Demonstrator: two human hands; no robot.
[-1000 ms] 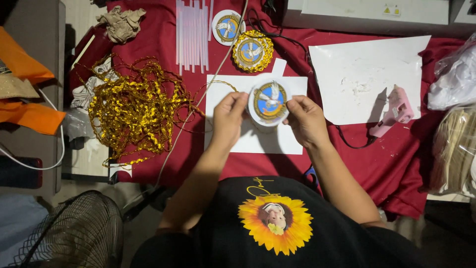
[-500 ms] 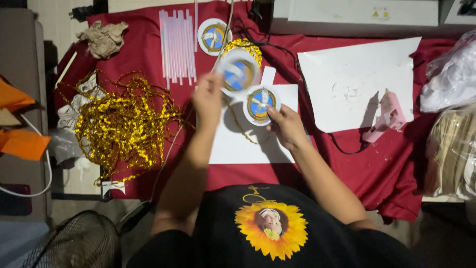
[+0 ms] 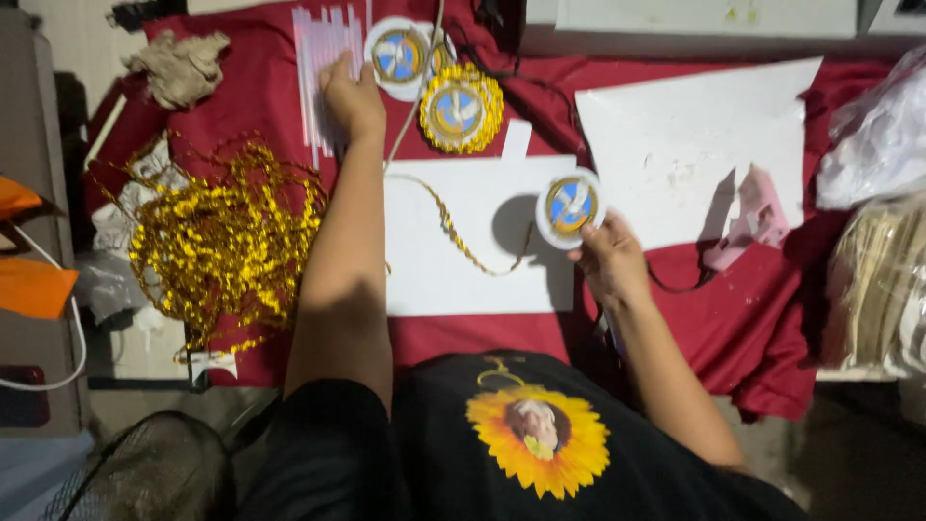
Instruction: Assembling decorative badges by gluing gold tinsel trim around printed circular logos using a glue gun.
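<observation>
Right hand point(image 3: 606, 259): fingers pinch round white paper medallion point(image 3: 569, 205), three o'clock of loose gold sequin strand point(image 3: 461, 236); snagging possible. Left hand point(image 3: 353, 95): fingers flat, unclenched, on pale pink straws point(image 3: 323, 48) at eleven o'clock; may scatter them.

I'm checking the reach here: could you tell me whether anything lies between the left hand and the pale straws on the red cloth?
Nothing visible does: the left hand already rests on the straws.

Table: I'm seeing red cloth point(image 3: 270, 106) covering it.
Lying on cloth: white sheets point(image 3: 453, 260), gold tinsel point(image 3: 217, 241), straws point(image 3: 323, 58), glue gun point(image 3: 752, 217).
</observation>
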